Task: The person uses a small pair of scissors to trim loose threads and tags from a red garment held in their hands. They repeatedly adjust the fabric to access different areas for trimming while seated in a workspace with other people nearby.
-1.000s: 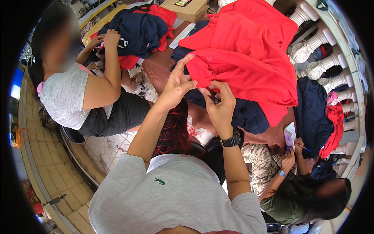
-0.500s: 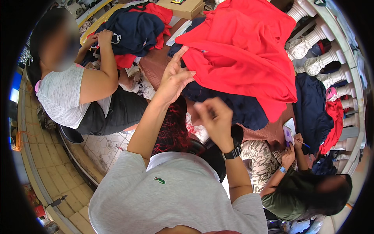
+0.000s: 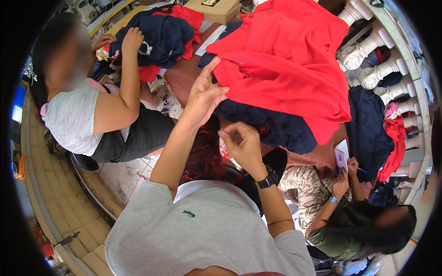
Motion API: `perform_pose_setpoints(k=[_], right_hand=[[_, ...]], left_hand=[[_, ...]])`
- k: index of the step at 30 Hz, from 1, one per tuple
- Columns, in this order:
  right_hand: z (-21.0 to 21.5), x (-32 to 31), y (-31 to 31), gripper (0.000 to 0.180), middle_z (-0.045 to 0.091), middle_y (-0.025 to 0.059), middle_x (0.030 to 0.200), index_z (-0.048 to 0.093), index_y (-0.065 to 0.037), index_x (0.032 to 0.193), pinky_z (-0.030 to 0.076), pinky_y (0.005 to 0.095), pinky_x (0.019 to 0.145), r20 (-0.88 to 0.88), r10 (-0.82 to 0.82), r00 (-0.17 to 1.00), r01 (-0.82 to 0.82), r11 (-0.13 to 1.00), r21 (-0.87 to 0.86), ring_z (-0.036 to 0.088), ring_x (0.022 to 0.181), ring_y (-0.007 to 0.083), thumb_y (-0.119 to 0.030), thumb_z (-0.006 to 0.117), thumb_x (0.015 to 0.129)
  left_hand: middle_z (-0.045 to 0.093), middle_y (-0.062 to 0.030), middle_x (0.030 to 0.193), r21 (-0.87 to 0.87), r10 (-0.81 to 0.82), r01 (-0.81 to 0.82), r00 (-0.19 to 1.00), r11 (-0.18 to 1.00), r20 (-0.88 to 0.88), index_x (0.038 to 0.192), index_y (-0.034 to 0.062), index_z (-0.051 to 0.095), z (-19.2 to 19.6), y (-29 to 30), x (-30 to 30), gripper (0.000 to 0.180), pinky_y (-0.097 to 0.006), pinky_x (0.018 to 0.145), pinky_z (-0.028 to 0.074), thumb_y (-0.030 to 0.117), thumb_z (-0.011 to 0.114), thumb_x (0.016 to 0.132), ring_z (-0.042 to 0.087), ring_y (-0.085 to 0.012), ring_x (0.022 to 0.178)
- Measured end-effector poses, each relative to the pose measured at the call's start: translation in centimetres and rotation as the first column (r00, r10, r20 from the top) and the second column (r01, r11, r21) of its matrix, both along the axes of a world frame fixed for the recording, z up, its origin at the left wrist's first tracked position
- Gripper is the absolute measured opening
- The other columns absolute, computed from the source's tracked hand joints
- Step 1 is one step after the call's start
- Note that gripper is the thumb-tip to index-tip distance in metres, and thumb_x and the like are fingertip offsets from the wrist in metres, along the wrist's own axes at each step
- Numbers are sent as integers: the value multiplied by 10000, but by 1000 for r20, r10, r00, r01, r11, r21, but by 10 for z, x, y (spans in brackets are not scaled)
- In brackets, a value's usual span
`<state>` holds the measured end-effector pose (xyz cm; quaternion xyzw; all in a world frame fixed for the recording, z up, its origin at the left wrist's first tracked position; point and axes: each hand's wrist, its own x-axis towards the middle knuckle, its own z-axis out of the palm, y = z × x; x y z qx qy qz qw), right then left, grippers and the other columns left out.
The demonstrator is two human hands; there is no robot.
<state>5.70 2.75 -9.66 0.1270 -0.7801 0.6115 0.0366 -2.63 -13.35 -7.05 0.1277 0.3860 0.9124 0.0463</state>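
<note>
A large red garment (image 3: 285, 69) lies spread over the table in front of me. Its near left edge is gripped by my left hand (image 3: 202, 99), with the fingers along the edge and the thumb lower down. My right hand (image 3: 246, 145) hovers apart from the cloth, nearer my body. Its fingers are curled towards the thumb; anything held in them is too small to make out. Under the red garment a dark navy garment (image 3: 276, 129) hangs out towards me. Dark cloth with loose red threads (image 3: 202, 156) covers my lap.
At the left a co-worker handles a navy garment (image 3: 159, 39) on the same brown-covered table (image 3: 177, 80). Another person at the right holds a phone (image 3: 340, 160) and a pen. White balusters (image 3: 368, 76) line the right side; a cardboard box (image 3: 216, 10) stands at the back.
My right hand has moved slightly left and its fingers show more clearly. My left hand stays at the red edge. The left co-worker's hands have moved apart.
</note>
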Motion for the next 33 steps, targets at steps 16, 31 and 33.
perform_pose_setpoints(k=[16, 31, 33], right_hand=[[-16, 29, 2, 208, 717, 66, 825, 503, -44, 907, 439, 237, 613, -6, -70, 998, 65, 947, -314, 592, 685, 74, 28, 698, 905], [68, -75, 38, 402, 651, 128, 982, 647, -129, 1180, 537, 456, 663, -535, -160, 830, 396, 843, 363, 695, 833, 336, 12, 649, 804], [83, -89, 43, 380, 662, 180, 1066, 655, -50, 1189, 533, 430, 752, -579, -156, 800, 450, 796, 406, 679, 920, 366, 44, 647, 821]], left_hand=[[487, -78, 1418, -328, 150, -157, 988, 931, -48, 1547, 24, 299, -11, -9, 4, 707, -286, 881, 537, -62, 588, 908, 622, -124, 1036], [530, -119, 1294, -662, 104, -438, 871, 608, -480, 1433, 36, 514, 9, -8, 15, 519, -286, 1025, 389, -35, 557, 921, 518, -201, 1209], [492, -129, 1342, -649, 152, -462, 866, 604, -475, 1466, 41, 472, 7, -10, 15, 561, -280, 1026, 381, -32, 558, 916, 499, -210, 1210]])
